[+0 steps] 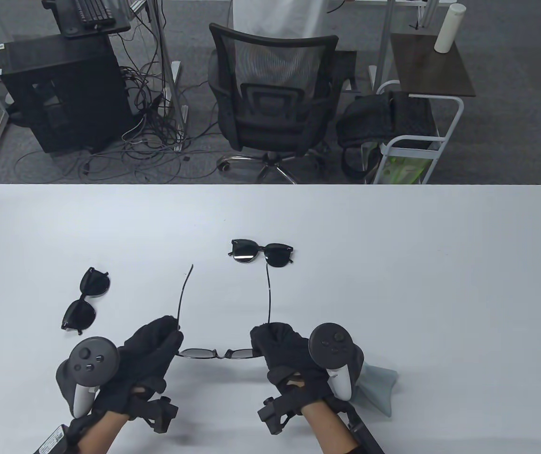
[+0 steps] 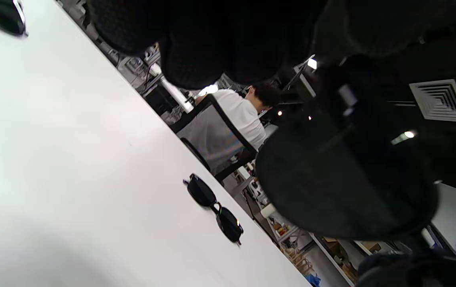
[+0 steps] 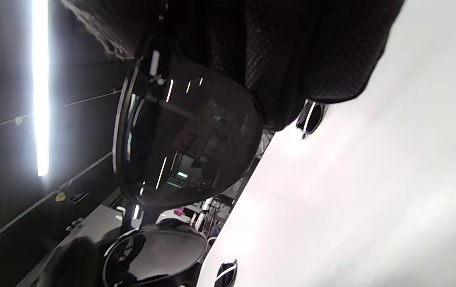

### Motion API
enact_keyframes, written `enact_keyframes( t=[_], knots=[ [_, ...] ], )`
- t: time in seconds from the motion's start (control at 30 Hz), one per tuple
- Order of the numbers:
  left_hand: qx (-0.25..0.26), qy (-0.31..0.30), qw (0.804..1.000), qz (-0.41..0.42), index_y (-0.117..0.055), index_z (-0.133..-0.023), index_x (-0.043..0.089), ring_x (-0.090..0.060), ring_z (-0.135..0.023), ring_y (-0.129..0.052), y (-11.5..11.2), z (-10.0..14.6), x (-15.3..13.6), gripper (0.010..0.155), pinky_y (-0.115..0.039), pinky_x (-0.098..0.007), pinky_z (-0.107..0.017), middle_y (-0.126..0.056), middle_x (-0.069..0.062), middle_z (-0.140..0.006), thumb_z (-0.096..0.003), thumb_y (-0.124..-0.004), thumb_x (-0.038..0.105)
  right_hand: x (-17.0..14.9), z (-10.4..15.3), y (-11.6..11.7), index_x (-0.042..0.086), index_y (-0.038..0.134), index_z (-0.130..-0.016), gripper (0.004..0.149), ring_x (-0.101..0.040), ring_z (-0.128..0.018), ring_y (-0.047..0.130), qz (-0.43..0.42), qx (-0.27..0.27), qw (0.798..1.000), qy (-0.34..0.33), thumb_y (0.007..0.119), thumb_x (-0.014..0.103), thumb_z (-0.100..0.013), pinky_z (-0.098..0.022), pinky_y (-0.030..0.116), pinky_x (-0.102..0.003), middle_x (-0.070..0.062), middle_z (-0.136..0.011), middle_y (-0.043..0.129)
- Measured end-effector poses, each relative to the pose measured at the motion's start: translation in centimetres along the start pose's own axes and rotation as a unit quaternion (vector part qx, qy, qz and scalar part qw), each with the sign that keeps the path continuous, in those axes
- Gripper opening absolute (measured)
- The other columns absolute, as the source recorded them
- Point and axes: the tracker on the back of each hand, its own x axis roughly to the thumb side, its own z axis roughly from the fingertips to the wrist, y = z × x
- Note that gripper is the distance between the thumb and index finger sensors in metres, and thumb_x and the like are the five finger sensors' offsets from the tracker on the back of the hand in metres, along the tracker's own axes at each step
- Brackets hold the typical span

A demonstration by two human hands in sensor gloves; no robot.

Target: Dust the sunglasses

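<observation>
Both hands up front at the near edge of the white table (image 1: 393, 227), one pair of sunglasses (image 1: 216, 353) stretched between them. Left hand (image 1: 149, 352) has fingers curled round the frame's left end, right hand (image 1: 284, 352) curled round the right end; both temples open, sticking out away from the person, twd the far side. Right wrist view: held lens (image 3: 188, 139) fills the shot, glove fingers (image 3: 311, 52) clamped on its rim. Second pair (image 1: 261, 253) lies folded beyond the held pair, mid-table. Third pair (image 1: 85, 300) lies left of the held pair, apart from the left hand. Grey cloth (image 1: 376, 378) sits just right of the right hand, partly under its tracker.
</observation>
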Motion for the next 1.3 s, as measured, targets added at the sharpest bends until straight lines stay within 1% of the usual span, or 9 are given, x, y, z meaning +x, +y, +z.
enact_keyframes(
  t=[0.13, 0.27, 0.37, 0.6, 0.73, 0.93, 1.03, 1.2, 1.3],
  knots=[
    [0.030, -0.121, 0.988, -0.092, -0.058, -0.102, 0.037, -0.015, -0.068, -0.094, 0.5, 0.5, 1.9, 0.060, -0.079, -0.040, -0.054, -0.068, 0.009, -0.105, -0.0473, -0.070, 0.057, -0.3, -0.2, -0.6, 0.018, 0.075, -0.073, 0.043, -0.024, -0.058, 0.103, 0.007, -0.018, 1.000, 0.017, 0.069, 0.050, -0.047, -0.046, 0.090, -0.041, -0.007, -0.073, 0.093],
    [-0.011, -0.268, 0.931, -0.249, -0.051, -0.103, 0.044, -0.004, -0.056, -0.098, -1.0, 1.2, 3.9, 0.061, -0.084, -0.033, -0.049, -0.060, 0.016, -0.110, -0.0468, -0.070, 0.055, -0.5, -0.4, -0.9, 0.016, 0.077, -0.071, 0.044, -0.024, -0.053, 0.105, 0.002, -0.017, 0.999, 0.035, 0.069, 0.051, -0.046, -0.042, 0.091, -0.041, -0.008, -0.069, 0.095],
    [-0.064, -0.282, 0.918, -0.271, -0.047, -0.104, 0.042, -0.005, -0.052, -0.099, -2.4, 1.3, 4.1, 0.070, -0.084, -0.035, -0.047, -0.058, 0.016, -0.110, -0.0425, -0.078, 0.056, -0.5, -0.3, -0.9, 0.015, 0.078, -0.070, 0.044, -0.022, -0.049, 0.107, -0.002, -0.012, 0.999, 0.039, 0.069, 0.051, -0.046, -0.039, 0.092, -0.040, -0.007, -0.066, 0.097],
    [-0.095, -0.295, 0.905, -0.293, -0.036, -0.106, 0.039, -0.007, -0.060, -0.096, -3.4, 1.4, 4.0, 0.090, -0.082, -0.037, -0.054, -0.063, 0.011, -0.103, -0.0354, -0.088, 0.058, -0.1, -0.2, -1.3, 0.014, 0.082, -0.064, 0.042, -0.021, -0.038, 0.110, -0.036, 0.006, 0.998, 0.050, 0.068, 0.050, -0.046, -0.030, 0.094, -0.039, -0.005, -0.056, 0.102],
    [-0.069, -0.310, 0.892, -0.321, -0.032, -0.106, 0.040, -0.006, -0.063, -0.093, -3.7, 1.7, 4.2, 0.097, -0.080, -0.038, -0.058, -0.059, 0.011, -0.101, -0.0318, -0.091, 0.059, -0.1, -0.1, -1.5, 0.015, 0.085, -0.060, 0.041, -0.019, -0.031, 0.111, -0.082, 0.027, 0.994, 0.070, 0.068, 0.050, -0.046, -0.025, 0.095, -0.038, -0.004, -0.050, 0.104],
    [0.002, -0.343, 0.887, -0.310, -0.037, -0.105, 0.036, -0.003, -0.058, -0.094, -3.4, 2.3, 4.9, 0.094, -0.082, -0.036, -0.057, -0.065, 0.011, -0.094, -0.0306, -0.091, 0.058, -0.2, -0.1, -1.8, 0.015, 0.087, -0.056, 0.041, -0.018, -0.025, 0.111, -0.147, 0.060, 0.983, 0.091, 0.069, 0.050, -0.046, -0.021, 0.095, -0.037, -0.004, -0.044, 0.106],
    [0.008, -0.355, 0.882, -0.310, -0.041, -0.104, 0.036, -0.002, -0.055, -0.096, -3.3, 2.6, 5.1, 0.092, -0.083, -0.035, -0.056, -0.068, 0.010, -0.092, -0.0296, -0.089, 0.059, -0.2, -0.1, -1.8, 0.014, 0.087, -0.056, 0.042, -0.018, -0.023, 0.111, -0.155, 0.066, 0.981, 0.093, 0.069, 0.051, -0.046, -0.020, 0.095, -0.037, -0.004, -0.043, 0.106],
    [0.009, -0.361, 0.878, -0.314, -0.041, -0.105, 0.037, -0.002, -0.054, -0.096, -3.2, 2.8, 5.3, 0.091, -0.083, -0.035, -0.055, -0.069, 0.010, -0.091, -0.0301, -0.087, 0.061, -0.5, -0.3, -1.9, 0.014, 0.087, -0.059, 0.047, -0.025, -0.031, 0.109, -0.173, 0.092, 0.976, 0.098, 0.068, 0.054, -0.045, -0.026, 0.091, -0.043, -0.008, -0.050, 0.104],
    [0.018, -0.355, 0.889, -0.289, -0.041, -0.105, 0.036, -0.003, -0.055, -0.095, -2.8, 2.8, 5.4, 0.091, -0.082, -0.035, -0.056, -0.069, 0.010, -0.090, -0.0305, -0.087, 0.061, 0.4, 0.0, -3.1, 0.008, 0.083, -0.071, 0.059, -0.039, -0.045, 0.102, -0.150, 0.069, 0.983, 0.077, 0.067, 0.058, -0.044, -0.034, 0.083, -0.054, -0.020, -0.065, 0.097]
  ],
)
